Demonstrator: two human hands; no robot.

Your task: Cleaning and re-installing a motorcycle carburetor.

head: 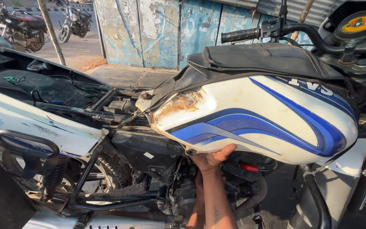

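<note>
Fuel tank: the white fuel tank (pixel 267 123) with blue stripes sits on the frame of a motorcycle (pixel 140 148) whose seat is taken off. Its rear end, with a rusty patch, seems a little raised above the frame. Nothing shows what is inside the tank; its opening is covered.
Tank cover: a black padded cover (pixel 263 59) lies over the top of the tank.
Visible hand: one hand (pixel 210 159) reaches up from below and presses against the lower edge of the tank, the thumb laid along the rim and the fingers curled under it. It grips the bottom of the tank. Which hand it is cannot be told surely; by the thumb it looks like the right one.
Second arm: a second forearm (pixel 196 212) shows just behind the first, but its hand is hidden, so whether it is clenched or released cannot be told.
Seat bay: the open bay (pixel 51 89) behind the tank holds loose wires, black, green and red, and dust.
Engine area: below the tank are dark engine parts, with a small red piece (pixel 248 168) near the hand.
Handlebar: a black grip (pixel 240 35) stands above the tank.
Rear rail: a black grab rail (pixel 24 142) curves beside the white side panel (pixel 34 127).
Background: two parked motorcycles (pixel 20 25) stand by the road, and a worn blue wall (pixel 157 32) is behind.
</note>
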